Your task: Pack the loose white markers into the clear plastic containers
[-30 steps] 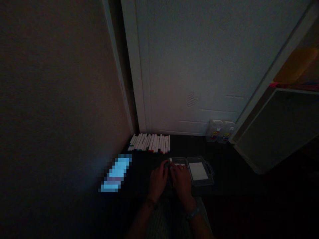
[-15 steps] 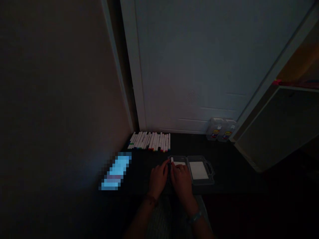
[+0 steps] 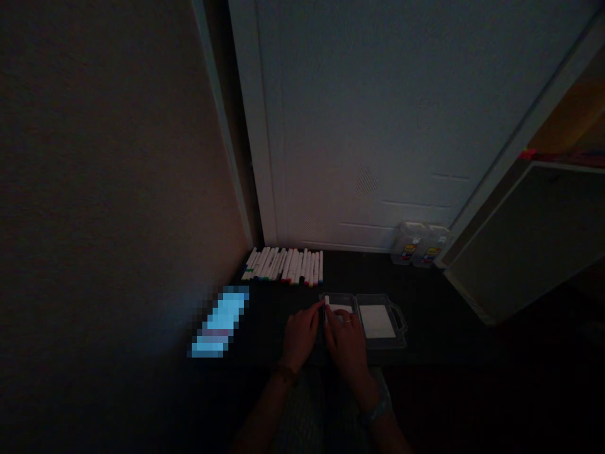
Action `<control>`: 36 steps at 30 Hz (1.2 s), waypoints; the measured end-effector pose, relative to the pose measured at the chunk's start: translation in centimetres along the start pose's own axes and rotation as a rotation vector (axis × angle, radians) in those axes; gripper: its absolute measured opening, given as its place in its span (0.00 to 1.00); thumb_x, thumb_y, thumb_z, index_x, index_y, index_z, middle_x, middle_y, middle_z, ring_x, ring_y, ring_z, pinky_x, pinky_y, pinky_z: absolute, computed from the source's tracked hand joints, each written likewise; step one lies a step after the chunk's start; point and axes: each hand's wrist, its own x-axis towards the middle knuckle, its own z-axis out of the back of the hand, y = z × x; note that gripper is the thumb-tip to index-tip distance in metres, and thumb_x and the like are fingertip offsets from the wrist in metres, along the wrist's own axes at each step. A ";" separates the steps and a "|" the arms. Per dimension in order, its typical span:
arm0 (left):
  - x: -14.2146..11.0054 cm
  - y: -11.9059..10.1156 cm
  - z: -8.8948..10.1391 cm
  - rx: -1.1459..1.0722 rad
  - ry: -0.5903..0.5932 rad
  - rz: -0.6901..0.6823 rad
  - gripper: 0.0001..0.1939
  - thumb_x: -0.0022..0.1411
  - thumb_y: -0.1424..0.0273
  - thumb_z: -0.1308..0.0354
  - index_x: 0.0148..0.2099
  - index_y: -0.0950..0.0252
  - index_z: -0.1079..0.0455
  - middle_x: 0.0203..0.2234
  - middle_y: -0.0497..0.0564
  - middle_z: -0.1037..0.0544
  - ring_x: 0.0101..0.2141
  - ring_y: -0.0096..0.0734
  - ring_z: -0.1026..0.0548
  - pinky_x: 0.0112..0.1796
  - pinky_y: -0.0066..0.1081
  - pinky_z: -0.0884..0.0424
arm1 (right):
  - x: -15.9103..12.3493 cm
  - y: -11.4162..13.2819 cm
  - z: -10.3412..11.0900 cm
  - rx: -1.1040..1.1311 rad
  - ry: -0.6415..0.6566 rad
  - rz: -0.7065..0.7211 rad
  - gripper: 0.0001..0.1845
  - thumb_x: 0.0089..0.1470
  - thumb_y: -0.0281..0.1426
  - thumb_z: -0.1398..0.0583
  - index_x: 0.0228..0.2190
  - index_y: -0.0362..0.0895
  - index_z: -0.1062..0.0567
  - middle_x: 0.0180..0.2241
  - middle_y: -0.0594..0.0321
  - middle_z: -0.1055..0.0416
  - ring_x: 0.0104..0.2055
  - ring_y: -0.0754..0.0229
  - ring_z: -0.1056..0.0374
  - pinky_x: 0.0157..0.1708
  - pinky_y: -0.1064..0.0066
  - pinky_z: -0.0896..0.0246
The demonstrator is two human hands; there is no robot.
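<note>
A clear plastic case point(image 3: 399, 343) lies unfolded on the dark table, its handle to the right. In its left half, along the left edge, is a white marker point(image 3: 326, 301), mostly covered by my fingers. My right hand point(image 3: 348, 343), with a ring on one finger, reaches over that half and has its fingers closed on the marker. My left hand point(image 3: 300, 334) is at the case's left side, its index finger stretched to the edge beside the marker's upper end. That hand's lower fingers are curled and partly hidden. White sheets point(image 3: 377, 321) lie inside both halves.
A row of white markers point(image 3: 293, 265) with coloured ends lies at the back left. A glowing, blurred-out screen point(image 3: 221, 323) is at the left. Two clear plastic cases point(image 3: 406, 243) with labels stand against the white panel at the back right. A wall rises on the left.
My right fingers have shifted slightly at the marker, showing a little more of the sheet beneath. My left hand stays at the case's left edge. The view has tilted very slightly.
</note>
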 end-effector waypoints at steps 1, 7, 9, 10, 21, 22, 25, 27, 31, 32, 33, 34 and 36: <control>0.0 0.0 0.0 -0.003 -0.004 -0.006 0.20 0.70 0.71 0.58 0.60 0.51 0.39 0.43 0.48 0.22 0.43 0.33 0.26 0.42 0.33 0.37 | 0.0 0.0 0.0 -0.006 0.000 -0.004 0.23 0.61 0.32 0.47 0.58 0.53 0.36 0.47 0.55 0.32 0.47 0.52 0.37 0.47 0.58 0.40; -0.2 -0.1 0.0 0.012 -0.009 -0.004 0.20 0.69 0.72 0.56 0.60 0.53 0.38 0.43 0.49 0.22 0.43 0.34 0.26 0.42 0.32 0.37 | 0.0 0.1 -0.3 -0.032 -0.005 -0.025 0.24 0.61 0.33 0.47 0.58 0.54 0.37 0.47 0.57 0.32 0.46 0.53 0.37 0.44 0.60 0.39; -0.2 0.0 -0.1 0.007 -0.007 -0.003 0.20 0.69 0.72 0.56 0.60 0.53 0.38 0.43 0.49 0.22 0.43 0.34 0.26 0.42 0.32 0.37 | 0.0 0.1 -0.4 -0.037 -0.006 -0.026 0.24 0.61 0.33 0.47 0.58 0.55 0.37 0.47 0.57 0.32 0.46 0.53 0.37 0.44 0.60 0.40; -0.2 0.0 -0.1 0.001 -0.007 -0.005 0.20 0.69 0.72 0.56 0.60 0.53 0.38 0.44 0.48 0.22 0.43 0.34 0.26 0.42 0.33 0.37 | 0.0 0.1 -0.4 -0.039 -0.006 -0.027 0.24 0.61 0.33 0.47 0.58 0.55 0.37 0.47 0.57 0.32 0.46 0.53 0.37 0.44 0.60 0.40; -0.2 -0.5 0.4 -0.019 0.019 0.016 0.21 0.70 0.73 0.58 0.60 0.53 0.39 0.46 0.48 0.23 0.45 0.34 0.27 0.43 0.34 0.37 | 0.0 0.2 -0.1 -0.020 0.009 -0.024 0.23 0.61 0.33 0.47 0.57 0.55 0.36 0.48 0.57 0.32 0.46 0.52 0.37 0.45 0.59 0.41; -0.2 -0.5 0.4 -0.023 0.022 0.018 0.21 0.69 0.73 0.58 0.60 0.53 0.39 0.46 0.48 0.23 0.45 0.34 0.27 0.43 0.34 0.37 | 0.0 0.2 -0.1 -0.017 0.006 -0.024 0.23 0.60 0.33 0.47 0.57 0.55 0.36 0.47 0.56 0.32 0.46 0.52 0.37 0.45 0.59 0.40; -0.2 -0.5 0.4 -0.034 0.022 0.018 0.20 0.69 0.73 0.58 0.60 0.53 0.38 0.47 0.49 0.23 0.46 0.34 0.27 0.44 0.33 0.37 | 0.0 0.2 -0.1 -0.017 0.000 -0.021 0.23 0.60 0.32 0.46 0.57 0.55 0.36 0.47 0.56 0.32 0.45 0.52 0.37 0.44 0.59 0.40; -0.2 -0.4 0.3 -0.033 0.015 0.009 0.20 0.70 0.73 0.58 0.60 0.53 0.38 0.47 0.49 0.23 0.46 0.34 0.27 0.44 0.34 0.37 | 0.0 0.1 -0.1 -0.025 -0.001 -0.014 0.24 0.60 0.31 0.46 0.57 0.55 0.36 0.47 0.56 0.32 0.45 0.52 0.37 0.44 0.59 0.40; -0.2 -0.3 0.1 -0.015 0.013 0.015 0.20 0.70 0.72 0.58 0.60 0.54 0.38 0.45 0.49 0.23 0.44 0.34 0.27 0.43 0.34 0.37 | 0.0 0.1 0.0 -0.030 0.008 -0.008 0.24 0.60 0.29 0.47 0.57 0.55 0.36 0.47 0.56 0.32 0.46 0.52 0.38 0.45 0.59 0.40; -0.2 -0.3 0.1 -0.014 0.011 0.014 0.20 0.70 0.72 0.58 0.60 0.54 0.38 0.45 0.49 0.23 0.44 0.34 0.27 0.43 0.34 0.37 | 0.0 0.1 0.0 -0.025 0.014 -0.011 0.24 0.60 0.29 0.47 0.57 0.55 0.36 0.48 0.56 0.32 0.47 0.52 0.38 0.45 0.58 0.40; -0.2 -0.3 0.1 -0.014 0.007 0.012 0.20 0.70 0.72 0.58 0.60 0.54 0.38 0.45 0.49 0.23 0.44 0.34 0.27 0.43 0.34 0.37 | 0.0 0.1 -0.1 -0.017 0.018 -0.013 0.24 0.60 0.30 0.47 0.57 0.54 0.36 0.48 0.56 0.32 0.47 0.52 0.38 0.45 0.58 0.40; -0.3 -0.3 0.1 -0.014 0.001 0.011 0.20 0.70 0.72 0.58 0.59 0.53 0.38 0.45 0.49 0.23 0.44 0.34 0.27 0.43 0.34 0.37 | -0.1 0.1 -0.2 -0.005 0.019 -0.017 0.24 0.60 0.30 0.47 0.57 0.54 0.36 0.48 0.56 0.33 0.47 0.52 0.38 0.46 0.58 0.40; -0.3 -0.3 0.0 -0.011 -0.011 0.016 0.19 0.70 0.72 0.58 0.59 0.53 0.38 0.45 0.48 0.23 0.44 0.34 0.27 0.44 0.35 0.38 | -0.2 0.0 -0.4 0.032 0.007 -0.026 0.24 0.60 0.30 0.48 0.58 0.52 0.37 0.48 0.56 0.33 0.48 0.52 0.38 0.47 0.57 0.41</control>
